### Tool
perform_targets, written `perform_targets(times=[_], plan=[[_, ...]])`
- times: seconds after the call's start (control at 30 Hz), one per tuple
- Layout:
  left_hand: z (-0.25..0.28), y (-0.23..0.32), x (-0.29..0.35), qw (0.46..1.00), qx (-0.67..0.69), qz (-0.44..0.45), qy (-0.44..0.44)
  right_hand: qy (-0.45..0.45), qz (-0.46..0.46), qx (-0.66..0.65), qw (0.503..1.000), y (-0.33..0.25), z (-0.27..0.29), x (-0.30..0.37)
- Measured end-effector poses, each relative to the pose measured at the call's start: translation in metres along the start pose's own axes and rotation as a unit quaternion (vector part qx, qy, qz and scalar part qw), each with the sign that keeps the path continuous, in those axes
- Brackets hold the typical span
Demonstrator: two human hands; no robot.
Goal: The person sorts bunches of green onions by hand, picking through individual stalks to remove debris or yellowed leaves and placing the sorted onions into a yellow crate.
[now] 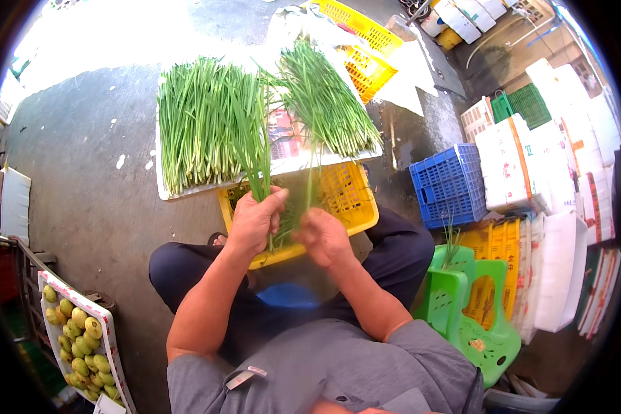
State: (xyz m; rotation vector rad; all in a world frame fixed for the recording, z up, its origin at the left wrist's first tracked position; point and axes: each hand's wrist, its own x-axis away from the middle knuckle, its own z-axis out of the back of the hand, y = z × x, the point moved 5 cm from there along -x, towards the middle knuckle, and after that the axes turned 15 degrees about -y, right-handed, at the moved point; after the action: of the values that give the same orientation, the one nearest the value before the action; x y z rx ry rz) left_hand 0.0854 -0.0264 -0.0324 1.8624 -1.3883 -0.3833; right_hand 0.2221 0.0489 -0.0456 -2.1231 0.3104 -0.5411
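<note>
My left hand (pixel 253 219) is closed around a small bunch of garlic chives (pixel 257 155), leaves pointing away from me. My right hand (pixel 324 236), a little smeared by motion, pinches a thin chive stalk (pixel 310 186) beside it. Both hands are over the near part of a yellow plastic basket (pixel 366 215), which has loose green bits inside. Beyond it, a white foam tray (pixel 298 163) carries a broad pile of chives (pixel 196 124) on the left and another pile (pixel 324 103) on the right, with a printed sheet between them.
A second yellow crate (pixel 369 65) stands behind the tray. To my right are a blue crate (pixel 448 185), stacked white foam boxes (pixel 507 162) and a green plastic chair (pixel 486 338). A tray of green-yellow fruit (pixel 83 338) is at lower left. My knees flank the basket.
</note>
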Motion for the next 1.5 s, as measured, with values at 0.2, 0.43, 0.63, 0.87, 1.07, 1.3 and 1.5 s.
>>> perform_targets(times=[0.2, 0.43, 0.63, 0.87, 1.07, 1.3, 1.5], plan=[[-0.001, -0.021, 0.003, 0.996, -0.054, 0.071, 0.001, 0.068, -0.033, -0.059, 0.995, 0.022, -0.008, 0.008], [0.002, -0.027, 0.002, 0.993, -0.068, 0.093, -0.011, 0.045, -0.050, 0.049, 0.997, 0.016, -0.017, 0.009], [-0.003, -0.025, 0.005, 0.989, -0.099, 0.109, -0.022, 0.055, -0.026, 0.041, 0.997, -0.001, 0.011, -0.016], [0.000, -0.026, 0.006, 0.986, -0.116, 0.105, -0.056, -0.016, -0.045, -0.030, 0.998, 0.001, 0.009, -0.032], [0.001, -0.025, 0.008, 0.989, -0.096, 0.096, -0.052, 0.021, -0.019, -0.027, 0.999, 0.006, 0.009, -0.032], [-0.004, -0.026, 0.005, 0.990, -0.087, 0.096, -0.054, 0.024, -0.001, -0.062, 0.998, 0.001, 0.011, -0.030], [-0.003, -0.024, 0.006, 0.988, -0.107, 0.101, -0.056, 0.029, 0.008, -0.084, 0.996, 0.001, 0.014, -0.030]])
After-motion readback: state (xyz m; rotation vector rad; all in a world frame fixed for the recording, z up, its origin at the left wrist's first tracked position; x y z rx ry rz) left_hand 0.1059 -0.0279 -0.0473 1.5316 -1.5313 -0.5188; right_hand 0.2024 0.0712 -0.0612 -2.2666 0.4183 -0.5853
